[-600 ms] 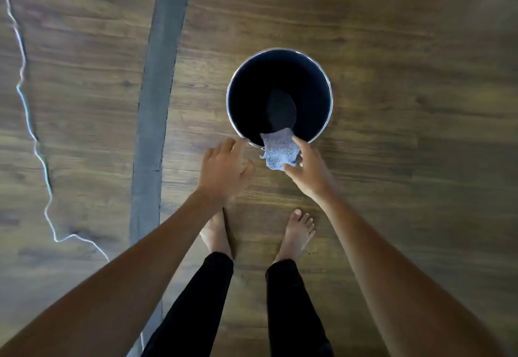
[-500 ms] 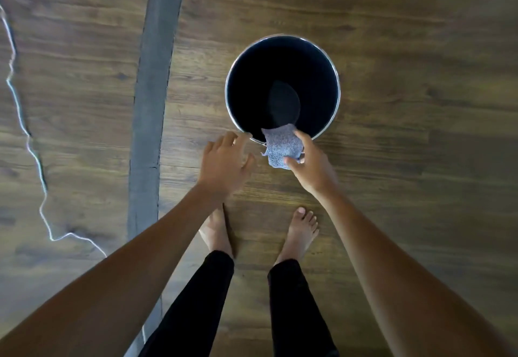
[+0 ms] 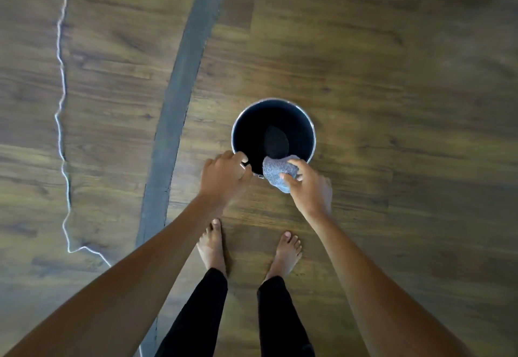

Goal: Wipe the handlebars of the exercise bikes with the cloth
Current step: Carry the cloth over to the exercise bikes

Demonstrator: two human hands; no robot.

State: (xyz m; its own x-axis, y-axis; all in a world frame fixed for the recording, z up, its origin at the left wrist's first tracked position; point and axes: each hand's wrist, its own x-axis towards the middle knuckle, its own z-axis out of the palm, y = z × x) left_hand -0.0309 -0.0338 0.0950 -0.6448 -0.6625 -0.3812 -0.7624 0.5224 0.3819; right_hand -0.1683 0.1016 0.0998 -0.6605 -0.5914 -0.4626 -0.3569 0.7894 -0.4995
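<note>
A grey-blue cloth (image 3: 277,173) is bunched in my right hand (image 3: 308,185), held over the near rim of a dark round bucket (image 3: 309,129) with a shiny metal rim that stands on the floor. My left hand (image 3: 224,178) is at the bucket's near-left rim, fingers curled around a thin metal handle there. The bucket's inside is dark, so I cannot tell what it holds. No exercise bike or handlebar is in view.
Wood-pattern floor all around. A dark grey strip (image 3: 179,98) runs across the floor left of the bucket. A thin white cord (image 3: 60,121) snakes along the far left. My bare feet (image 3: 213,247) stand just behind the bucket.
My left hand was open beside the bucket; now its fingers have curled onto the handle at the rim. The right hand still holds the cloth. The view has pulled back from the bucket.
</note>
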